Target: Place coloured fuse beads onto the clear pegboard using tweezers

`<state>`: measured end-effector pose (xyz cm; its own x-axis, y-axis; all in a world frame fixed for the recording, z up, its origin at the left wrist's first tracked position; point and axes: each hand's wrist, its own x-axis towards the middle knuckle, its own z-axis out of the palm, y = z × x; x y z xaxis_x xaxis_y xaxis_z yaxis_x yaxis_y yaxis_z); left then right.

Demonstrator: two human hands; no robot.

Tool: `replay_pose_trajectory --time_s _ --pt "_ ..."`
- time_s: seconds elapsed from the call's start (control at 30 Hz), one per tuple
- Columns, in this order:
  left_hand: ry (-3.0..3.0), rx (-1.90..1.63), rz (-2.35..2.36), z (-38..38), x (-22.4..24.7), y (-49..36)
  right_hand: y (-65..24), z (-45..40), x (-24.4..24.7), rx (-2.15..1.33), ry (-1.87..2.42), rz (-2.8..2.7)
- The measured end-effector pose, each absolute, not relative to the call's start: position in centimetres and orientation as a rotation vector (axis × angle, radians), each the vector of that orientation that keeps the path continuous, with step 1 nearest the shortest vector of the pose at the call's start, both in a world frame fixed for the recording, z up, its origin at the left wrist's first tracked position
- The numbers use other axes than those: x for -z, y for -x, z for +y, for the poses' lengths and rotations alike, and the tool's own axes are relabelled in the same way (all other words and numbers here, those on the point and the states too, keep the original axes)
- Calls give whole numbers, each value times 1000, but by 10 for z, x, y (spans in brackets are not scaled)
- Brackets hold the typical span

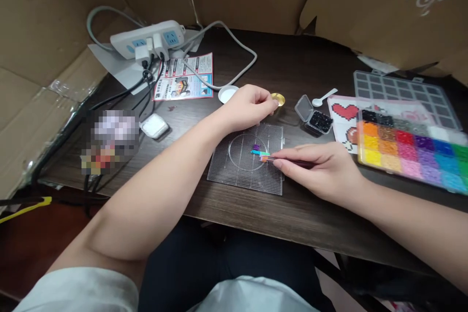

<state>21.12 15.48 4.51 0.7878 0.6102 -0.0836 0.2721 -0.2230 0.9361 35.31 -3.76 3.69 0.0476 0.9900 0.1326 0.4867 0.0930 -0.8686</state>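
Pegboard (237,180), clear and square, lies near the centre of the frame, with a few purple, blue, green and orange beads (259,152) in and around the right part of its faint ring. The right hand (329,170) grips thin tweezers (298,161) between thumb and fingers, their tips at the beads. The left hand (250,107) is above the board's far edge, fingers curled in beside a gold dish (280,99); whether it pinches anything cannot be told. A white dish (226,94) sits just behind that wrist. A slight slip of the tweezers could knock neighbouring beads off their pegs — they sit close together — and a nudge from the left wrist or forearm could shift the board. Right of centre, a small open box of black beads (321,121) stands near a white spoon (324,98); its raised lid could catch a passing hand and tip it. At the right of the frame, a sorted bead case (402,153) overlaps a pattern sheet (340,109). Upper left, a power strip (126,41) trails cables — a snag there could drag things about.
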Motion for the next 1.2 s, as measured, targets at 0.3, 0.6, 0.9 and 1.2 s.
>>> replay_pose_trajectory --time_s 0.3,0.6,0.9,1.2 --pt "-1793 -390 705 155 -42 -215 -354 -39 -34 -681 1528 -1610" --pt "-1696 -385 674 151 -42 -214 -358 -43 -30 -607 1605 -1581" --pt "-1579 -403 709 150 -48 -214 -352 -41 -38 -663 1578 -1589" --pt "-1659 -402 695 148 -50 -213 -354 -42 -33 -682 1552 -1594"
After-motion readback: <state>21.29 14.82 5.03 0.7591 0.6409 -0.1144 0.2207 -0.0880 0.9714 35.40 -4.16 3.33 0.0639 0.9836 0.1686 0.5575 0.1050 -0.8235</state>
